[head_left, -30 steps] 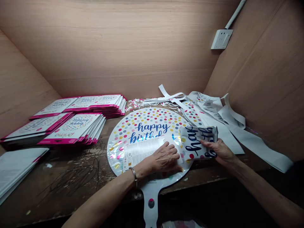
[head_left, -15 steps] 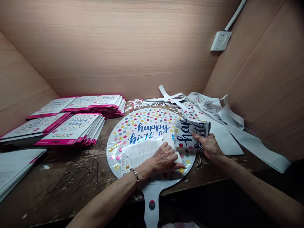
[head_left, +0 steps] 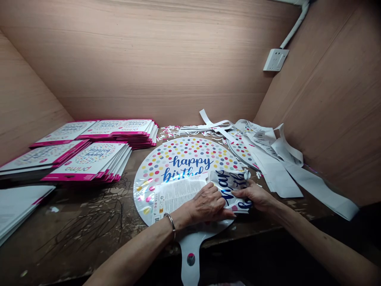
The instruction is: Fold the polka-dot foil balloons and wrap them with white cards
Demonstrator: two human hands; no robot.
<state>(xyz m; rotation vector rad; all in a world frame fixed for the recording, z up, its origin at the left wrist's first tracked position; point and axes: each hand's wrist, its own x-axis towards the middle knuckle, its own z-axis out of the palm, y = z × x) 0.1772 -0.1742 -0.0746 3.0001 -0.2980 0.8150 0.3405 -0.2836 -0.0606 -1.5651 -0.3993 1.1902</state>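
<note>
A folded foil balloon (head_left: 226, 186) with dark blue lettering is pinched in my right hand (head_left: 258, 195), thumb on top. Its left end is at the right-hand end of a white printed packet (head_left: 178, 192), close to my left knuckles. How far the balloon goes into the packet is hidden. My left hand (head_left: 208, 202), with a bracelet at the wrist, is closed over that end of the packet, fingers curled and thumb pointing right. Beneath both lies a large round "happy birthday" balloon (head_left: 190, 153) with coloured dots and a tail toward me.
Stacks of pink-edged packets (head_left: 89, 159) stand at the left, with more white packets (head_left: 20, 206) nearer me. Paper strips (head_left: 279, 167) and another dotted balloon (head_left: 242, 149) lie at the right. A wall socket (head_left: 275, 60) is on the panel above.
My right hand has brought the folded balloon down and slightly left, against the packet's end by my left hand. My left hand has stayed nearly in place.
</note>
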